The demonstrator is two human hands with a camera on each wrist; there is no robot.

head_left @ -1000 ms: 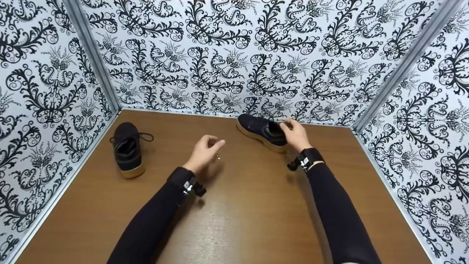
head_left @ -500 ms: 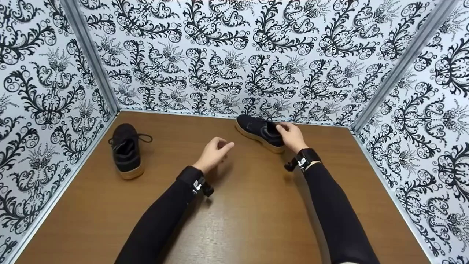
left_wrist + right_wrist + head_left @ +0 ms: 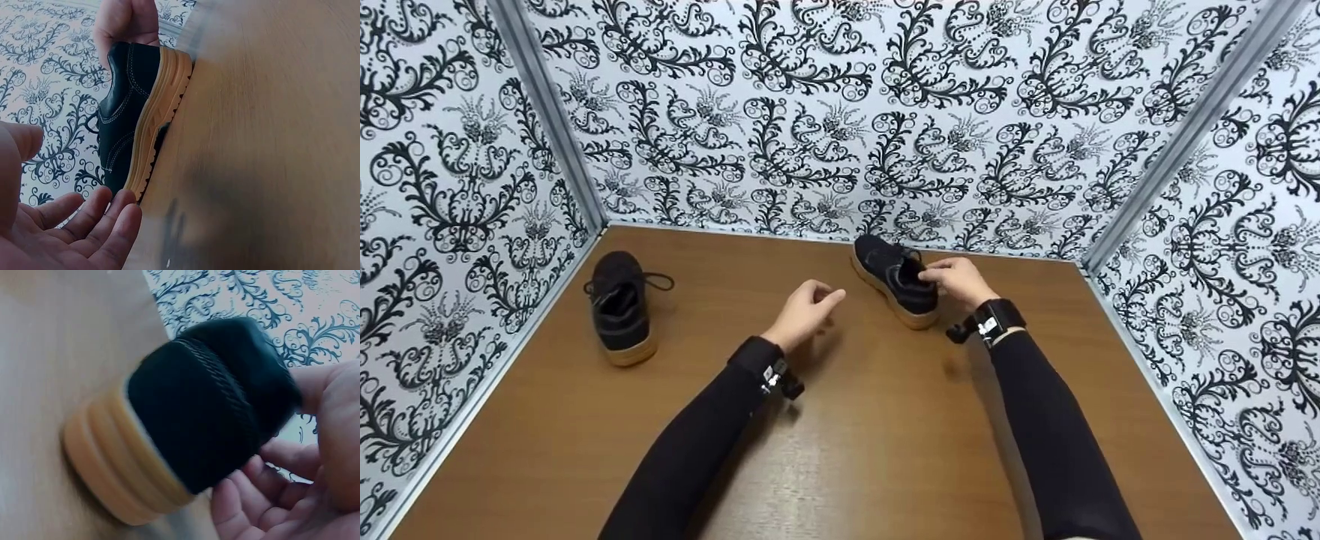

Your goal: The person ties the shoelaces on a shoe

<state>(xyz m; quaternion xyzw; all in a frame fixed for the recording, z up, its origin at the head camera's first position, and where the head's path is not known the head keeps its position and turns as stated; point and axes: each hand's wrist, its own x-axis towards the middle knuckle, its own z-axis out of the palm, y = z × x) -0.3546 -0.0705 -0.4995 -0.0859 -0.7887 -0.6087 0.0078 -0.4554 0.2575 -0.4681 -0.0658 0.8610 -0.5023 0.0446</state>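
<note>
A black lace-up shoe (image 3: 894, 277) with a tan sole stands at the back of the table, its toe pointing to the back left near the rear wall. My right hand (image 3: 960, 281) pinches its collar by the heel; in the right wrist view the thumb reaches into the opening while the fingers (image 3: 247, 500) lie along the outer side. To the left of this shoe, my left hand (image 3: 804, 315) hovers over the table, fingers loosely bent and holding nothing. The left wrist view has the shoe's side (image 3: 135, 101) beyond those fingers.
Far to the left stands a matching black shoe (image 3: 621, 307), toe toward the rear wall, a lace loop sticking out on its right. Patterned walls (image 3: 810, 135) enclose the brown wooden table (image 3: 870, 420) at the back and both sides.
In my right hand's grip the shoe has turned, its heel swinging toward me and its toe shifting slightly right. My left hand has moved right, nearer to it.
</note>
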